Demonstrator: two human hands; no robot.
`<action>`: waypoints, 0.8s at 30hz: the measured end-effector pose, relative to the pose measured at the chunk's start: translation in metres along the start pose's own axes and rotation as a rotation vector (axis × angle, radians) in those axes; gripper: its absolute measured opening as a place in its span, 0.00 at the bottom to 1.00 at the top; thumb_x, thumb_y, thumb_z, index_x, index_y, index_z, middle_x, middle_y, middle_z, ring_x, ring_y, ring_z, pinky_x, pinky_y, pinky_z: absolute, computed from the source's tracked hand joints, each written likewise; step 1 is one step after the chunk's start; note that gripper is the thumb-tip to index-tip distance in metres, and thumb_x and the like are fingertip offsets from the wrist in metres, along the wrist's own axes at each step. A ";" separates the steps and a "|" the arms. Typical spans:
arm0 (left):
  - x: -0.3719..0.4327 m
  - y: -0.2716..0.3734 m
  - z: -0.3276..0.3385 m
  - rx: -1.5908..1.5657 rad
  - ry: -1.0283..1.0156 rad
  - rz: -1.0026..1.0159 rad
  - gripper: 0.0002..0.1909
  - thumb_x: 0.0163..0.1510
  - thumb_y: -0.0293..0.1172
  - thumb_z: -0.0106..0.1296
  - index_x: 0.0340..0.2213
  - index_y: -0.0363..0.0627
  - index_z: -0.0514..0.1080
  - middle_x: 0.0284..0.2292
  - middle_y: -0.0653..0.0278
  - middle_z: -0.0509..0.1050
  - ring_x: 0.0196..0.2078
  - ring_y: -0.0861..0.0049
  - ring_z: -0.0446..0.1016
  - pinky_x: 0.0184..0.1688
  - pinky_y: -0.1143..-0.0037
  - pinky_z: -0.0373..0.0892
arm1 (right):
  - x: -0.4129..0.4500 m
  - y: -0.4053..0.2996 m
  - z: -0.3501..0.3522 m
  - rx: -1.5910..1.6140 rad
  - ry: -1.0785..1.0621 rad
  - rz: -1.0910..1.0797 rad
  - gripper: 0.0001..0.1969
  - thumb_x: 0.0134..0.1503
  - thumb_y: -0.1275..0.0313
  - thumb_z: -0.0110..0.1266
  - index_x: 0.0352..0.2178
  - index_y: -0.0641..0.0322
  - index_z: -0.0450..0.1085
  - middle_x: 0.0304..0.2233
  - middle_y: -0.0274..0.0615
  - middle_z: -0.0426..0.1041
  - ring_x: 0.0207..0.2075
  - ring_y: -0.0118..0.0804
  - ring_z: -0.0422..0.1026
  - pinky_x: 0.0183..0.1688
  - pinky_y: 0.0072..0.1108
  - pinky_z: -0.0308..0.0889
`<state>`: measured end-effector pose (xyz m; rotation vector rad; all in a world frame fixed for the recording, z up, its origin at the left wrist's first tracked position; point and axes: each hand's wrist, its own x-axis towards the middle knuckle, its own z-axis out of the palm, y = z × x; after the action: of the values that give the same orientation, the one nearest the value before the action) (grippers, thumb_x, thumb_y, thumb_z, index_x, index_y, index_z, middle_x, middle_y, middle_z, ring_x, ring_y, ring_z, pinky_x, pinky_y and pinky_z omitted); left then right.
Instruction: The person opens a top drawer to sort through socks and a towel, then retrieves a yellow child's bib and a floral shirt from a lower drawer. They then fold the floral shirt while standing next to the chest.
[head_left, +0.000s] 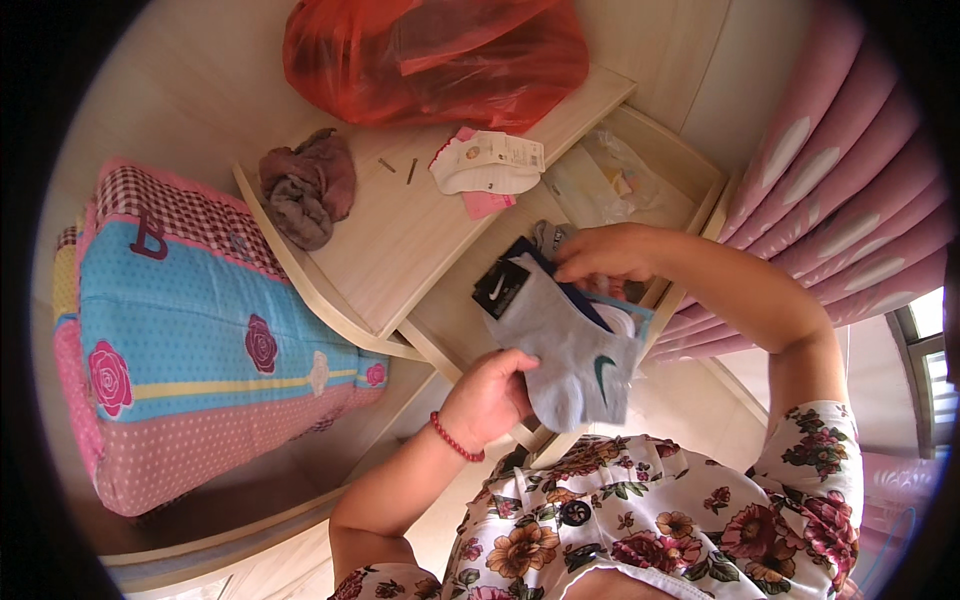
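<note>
Over the open drawer, my left hand (491, 397) grips a pair of light grey Nike socks (570, 345) by the foot, thumb on top. A black card label (501, 289) is fixed at the cuff, and a dark green swoosh shows on the fabric. My right hand (604, 262) is at the far side of these socks, beside a navy sock (577, 296) partly covered by the grey pair. Its fingers are partly hidden, so its hold is unclear. A small dark grey cloth item (551, 236) with lettering lies by its fingertips. Something whitish (619, 321) shows under the grey socks.
White socks (487, 169) with a card label lie on the wooden top near two small metal pieces (399, 169) and a mauve-grey cloth (307, 187). Behind stands a red plastic bag (435, 60). Clear plastic (622, 176) lies in the drawer (675, 199). Folded bedding (217, 322) is left, a pink curtain (817, 180) right.
</note>
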<state>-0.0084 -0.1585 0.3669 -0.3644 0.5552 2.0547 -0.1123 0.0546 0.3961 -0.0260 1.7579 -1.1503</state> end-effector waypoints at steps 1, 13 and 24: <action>0.004 0.004 -0.005 0.005 0.007 0.003 0.23 0.45 0.24 0.39 0.46 0.34 0.55 0.44 0.56 0.64 0.47 0.68 0.63 0.51 0.68 0.59 | 0.016 0.001 0.001 0.008 -0.001 -0.014 0.13 0.49 0.65 0.46 0.32 0.64 0.64 0.20 0.39 0.65 0.17 0.31 0.66 0.13 0.18 0.61; 0.024 0.009 -0.034 0.406 0.459 0.195 0.03 0.46 0.20 0.44 0.25 0.37 0.61 0.27 0.59 0.66 0.30 0.67 0.69 0.34 0.66 0.67 | 0.054 0.006 0.028 -0.752 0.095 0.127 0.19 0.45 0.69 0.45 0.40 0.68 0.62 0.26 0.50 0.68 0.29 0.45 0.70 0.21 0.29 0.69; -0.002 0.043 0.024 0.983 0.245 0.051 0.15 0.47 0.23 0.46 0.38 0.28 0.61 0.35 0.50 0.68 0.36 0.65 0.70 0.38 0.68 0.67 | 0.013 -0.029 -0.002 -1.072 1.236 -1.003 0.26 0.39 0.72 0.55 0.43 0.62 0.60 0.43 0.51 0.61 0.45 0.48 0.61 0.44 0.33 0.57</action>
<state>-0.0455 -0.1667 0.3986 -0.0023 1.6239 1.5452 -0.1337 0.0340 0.4068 -1.1605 3.5244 -0.6281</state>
